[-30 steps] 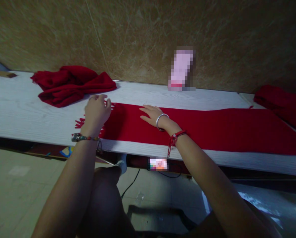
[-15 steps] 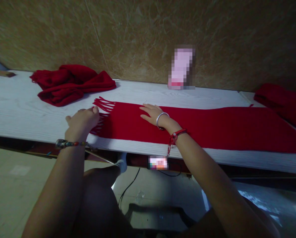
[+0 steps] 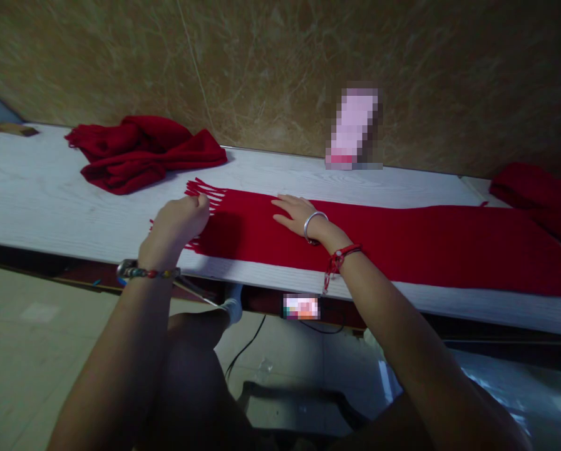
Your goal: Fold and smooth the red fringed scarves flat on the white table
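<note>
A red scarf (image 3: 412,241) lies spread flat along the white table, its fringe (image 3: 210,188) at the left end. My left hand (image 3: 180,222) is closed over that fringe. Red strand ends poke out on the far side of its wrist, and its fingertips are mostly hidden. On the scarf, a little right of the fringe, my right hand (image 3: 297,215) rests palm down with fingers stretched out. It wears a silver bangle at the wrist.
A crumpled red scarf (image 3: 144,153) lies at the back left, and more red cloth (image 3: 538,197) at the right. A blurred pink object (image 3: 354,128) leans on the marbled wall. Below the white table's (image 3: 262,268) front edge sits a lit phone-like screen (image 3: 302,307).
My left hand has moved right and a little up, closer to the scarf's edge, and its fingers are curled. My right hand stays flat on the scarf. The view has shifted slightly.
</note>
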`<state>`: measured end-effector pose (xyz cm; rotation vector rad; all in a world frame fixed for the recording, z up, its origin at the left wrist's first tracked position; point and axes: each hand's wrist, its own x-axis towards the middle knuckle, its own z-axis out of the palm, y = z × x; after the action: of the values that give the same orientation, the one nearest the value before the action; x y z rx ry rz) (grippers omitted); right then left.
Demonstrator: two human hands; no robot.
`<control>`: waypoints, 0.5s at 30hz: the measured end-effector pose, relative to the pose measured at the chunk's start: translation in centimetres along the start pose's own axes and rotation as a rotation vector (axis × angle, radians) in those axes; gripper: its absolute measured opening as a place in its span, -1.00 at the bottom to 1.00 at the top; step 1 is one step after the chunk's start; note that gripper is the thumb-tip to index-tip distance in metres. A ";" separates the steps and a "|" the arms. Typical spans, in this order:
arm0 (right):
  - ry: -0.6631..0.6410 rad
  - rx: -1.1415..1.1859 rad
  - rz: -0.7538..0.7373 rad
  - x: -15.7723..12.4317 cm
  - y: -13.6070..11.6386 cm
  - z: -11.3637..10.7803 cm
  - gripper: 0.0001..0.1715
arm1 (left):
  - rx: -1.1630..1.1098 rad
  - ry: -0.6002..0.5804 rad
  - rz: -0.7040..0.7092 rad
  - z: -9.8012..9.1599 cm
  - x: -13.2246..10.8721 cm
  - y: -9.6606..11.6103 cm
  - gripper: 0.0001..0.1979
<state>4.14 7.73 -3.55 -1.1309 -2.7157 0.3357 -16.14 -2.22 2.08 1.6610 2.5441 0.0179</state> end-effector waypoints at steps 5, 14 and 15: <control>0.006 0.005 -0.012 -0.1 0.0 0.0 -0.44 | 0.184 -0.014 0.098 -0.9 -0.8 0.0 -0.49; 0.021 -0.015 -0.023 -0.1 0.1 0.1 -0.45 | -0.030 0.002 -0.276 -1.9 -1.2 0.1 -0.38; 0.018 -0.021 -0.024 -0.1 0.1 0.1 -0.45 | -0.019 0.070 -0.247 -1.9 -1.1 -0.1 -0.39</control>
<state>4.24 7.69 -3.63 -1.1002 -2.7210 0.2934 -15.97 -3.21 4.08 1.3521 2.7730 0.0817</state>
